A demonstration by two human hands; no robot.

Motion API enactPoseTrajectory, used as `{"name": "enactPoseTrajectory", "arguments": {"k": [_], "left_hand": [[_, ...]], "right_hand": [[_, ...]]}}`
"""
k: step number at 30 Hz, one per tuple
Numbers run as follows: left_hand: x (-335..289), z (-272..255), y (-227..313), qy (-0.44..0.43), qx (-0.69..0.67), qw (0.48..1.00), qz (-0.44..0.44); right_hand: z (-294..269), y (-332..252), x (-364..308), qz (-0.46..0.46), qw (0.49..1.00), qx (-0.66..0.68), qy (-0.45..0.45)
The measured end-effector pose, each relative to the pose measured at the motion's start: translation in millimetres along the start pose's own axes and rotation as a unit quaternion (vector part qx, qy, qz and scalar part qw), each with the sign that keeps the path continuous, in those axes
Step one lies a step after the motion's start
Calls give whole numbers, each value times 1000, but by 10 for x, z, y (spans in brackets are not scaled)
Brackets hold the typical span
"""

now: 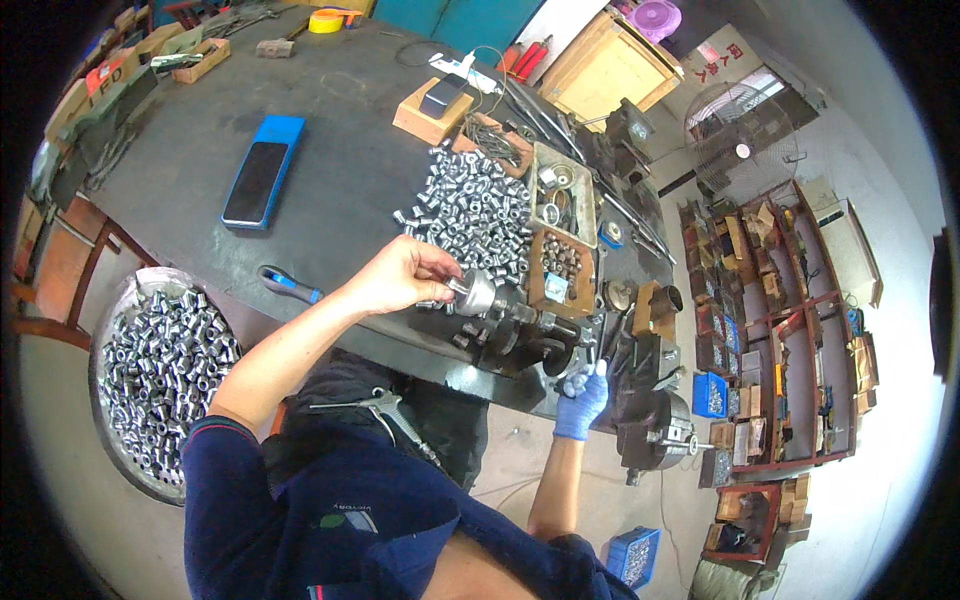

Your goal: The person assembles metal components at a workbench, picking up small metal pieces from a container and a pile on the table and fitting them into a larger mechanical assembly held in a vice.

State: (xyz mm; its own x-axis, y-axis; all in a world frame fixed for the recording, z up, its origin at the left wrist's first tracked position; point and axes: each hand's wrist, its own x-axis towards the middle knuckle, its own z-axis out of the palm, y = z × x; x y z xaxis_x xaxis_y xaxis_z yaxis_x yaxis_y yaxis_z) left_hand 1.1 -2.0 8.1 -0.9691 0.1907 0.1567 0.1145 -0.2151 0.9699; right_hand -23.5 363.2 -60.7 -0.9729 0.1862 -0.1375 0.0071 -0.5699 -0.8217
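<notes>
My bare left hand point(408, 276) is closed in a pinch at the face of a round silver chuck point(477, 294). Between its fingertips is a small metal fitting, mostly hidden by them. The chuck belongs to a dark bench fixture point(525, 340) at the table's near edge. In a blue-grey glove, my right hand point(582, 396) is closed around a metal lever to the right of the fixture. Just beyond the left hand lies a heap of shiny metal fittings point(468, 205). A wide round tray point(98, 375) at the left holds many more such fittings.
A bench vise point(655, 430) stands right of the gloved hand. On the dark table point(340, 150) lie a blue-cased phone point(264, 172), a blue-and-black handle point(290, 284) and a parts box point(562, 270). An air gun point(390, 412) hangs below the near edge. Shelves point(775, 340) stand at the right.
</notes>
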Motion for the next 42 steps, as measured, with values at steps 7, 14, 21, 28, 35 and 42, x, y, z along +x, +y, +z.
{"name": "enactPoseTrajectory", "arguments": {"k": [7,14,21,28,35,42], "left_hand": [[-14,-4,-34,4,-5,1000,13],[-51,71,-40,34,-58,998,-6],[-21,76,20,33,-46,998,-20],[4,95,62,23,-41,996,-73],[-47,145,76,36,24,999,-8],[-66,186,-43,60,118,988,74]], "right_hand": [[411,-541,-129,-49,993,10,-110],[455,-627,194,-63,982,51,-168],[488,-667,362,-33,979,53,-196],[297,-666,198,24,974,48,-221],[480,-676,554,18,969,56,-242],[551,-256,1155,1,997,-21,-75]]}}
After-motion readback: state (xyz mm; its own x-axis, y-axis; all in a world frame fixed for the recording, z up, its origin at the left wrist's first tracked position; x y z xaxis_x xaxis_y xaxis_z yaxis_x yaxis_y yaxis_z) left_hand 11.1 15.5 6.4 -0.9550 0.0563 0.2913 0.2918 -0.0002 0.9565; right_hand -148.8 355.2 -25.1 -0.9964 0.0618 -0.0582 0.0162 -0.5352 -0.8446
